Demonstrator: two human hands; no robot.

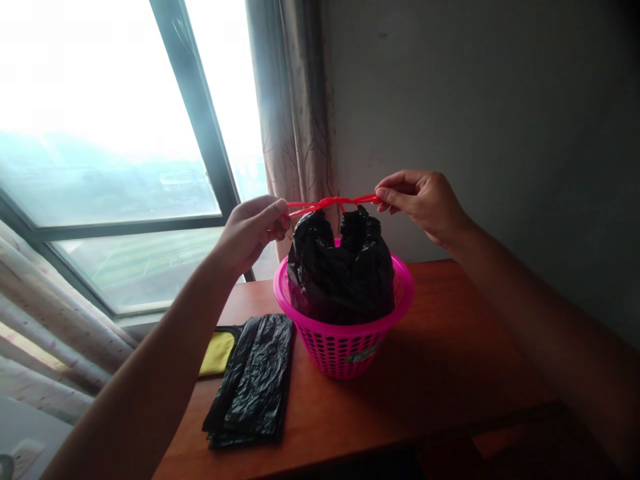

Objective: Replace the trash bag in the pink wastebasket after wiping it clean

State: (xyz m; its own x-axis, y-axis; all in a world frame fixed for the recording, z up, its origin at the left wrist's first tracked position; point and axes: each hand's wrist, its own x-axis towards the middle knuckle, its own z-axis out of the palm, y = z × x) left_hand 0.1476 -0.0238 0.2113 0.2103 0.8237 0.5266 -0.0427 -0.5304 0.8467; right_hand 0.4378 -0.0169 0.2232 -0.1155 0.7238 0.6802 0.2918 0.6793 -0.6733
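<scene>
A black garbage bag [343,280] bulges up out of a pink plastic basket [345,340] with holes in its wall. Above the bag, its red drawstring [333,201] is stretched sideways and crossed into a knot at the middle. My left hand [257,223] pinches the left end of the drawstring between thumb and fingers. On the other side, my right hand [417,203] grips the right end with the fingertips closed. Both hands are raised above the basket's rim, apart from each other.
The basket stands on a reddish-brown wooden table [450,347]. Left of it lie a folded stack of black plastic bags [253,387] and a yellow cloth [217,352] with a dark edge. Behind are a window [200,113], a curtain [305,100] and a grey wall [465,100].
</scene>
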